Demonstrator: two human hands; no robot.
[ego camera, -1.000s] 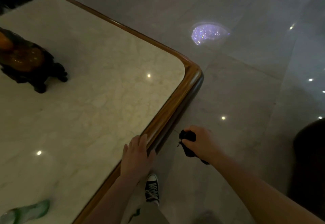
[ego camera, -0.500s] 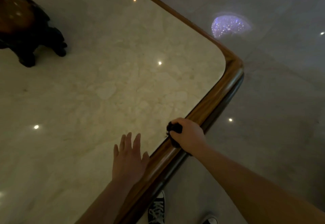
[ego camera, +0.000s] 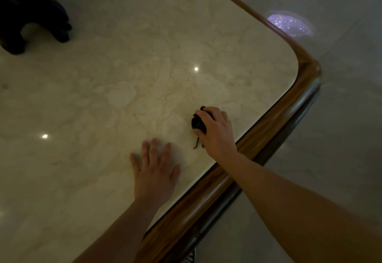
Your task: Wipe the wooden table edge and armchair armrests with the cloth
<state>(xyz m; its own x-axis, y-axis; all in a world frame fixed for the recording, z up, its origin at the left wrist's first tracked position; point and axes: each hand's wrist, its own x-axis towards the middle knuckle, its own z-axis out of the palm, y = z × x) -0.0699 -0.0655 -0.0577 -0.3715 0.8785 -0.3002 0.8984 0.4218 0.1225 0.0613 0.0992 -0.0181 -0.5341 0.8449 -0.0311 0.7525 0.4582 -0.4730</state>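
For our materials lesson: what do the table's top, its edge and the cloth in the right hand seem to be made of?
Table top: probably polished marble; pale, veined, mirroring ceiling lights.
Table edge: apparently varnished wood; brown, glossy, rounded.
Cloth: dark soft fabric, bunched under the right hand, a thread trailing; the fibre is unclear.

Beyond my fingertips spreads a pale marble top (ego camera: pixel 128 89), veined and glossy, with small ceiling lights mirrored in it as bright dots. Far up and off to my left side, well away from where I reach, stands a dark carved ornament (ego camera: pixel 31 14) on stubby feet; only its lower part shows, too dim to make out. Out past my right arm lies a polished grey stone floor (ego camera: pixel 341 138), carrying a sparkling purple-white reflection (ego camera: pixel 290 24). Below my forearms, a laced shoe tip (ego camera: pixel 191 257) peeks out.
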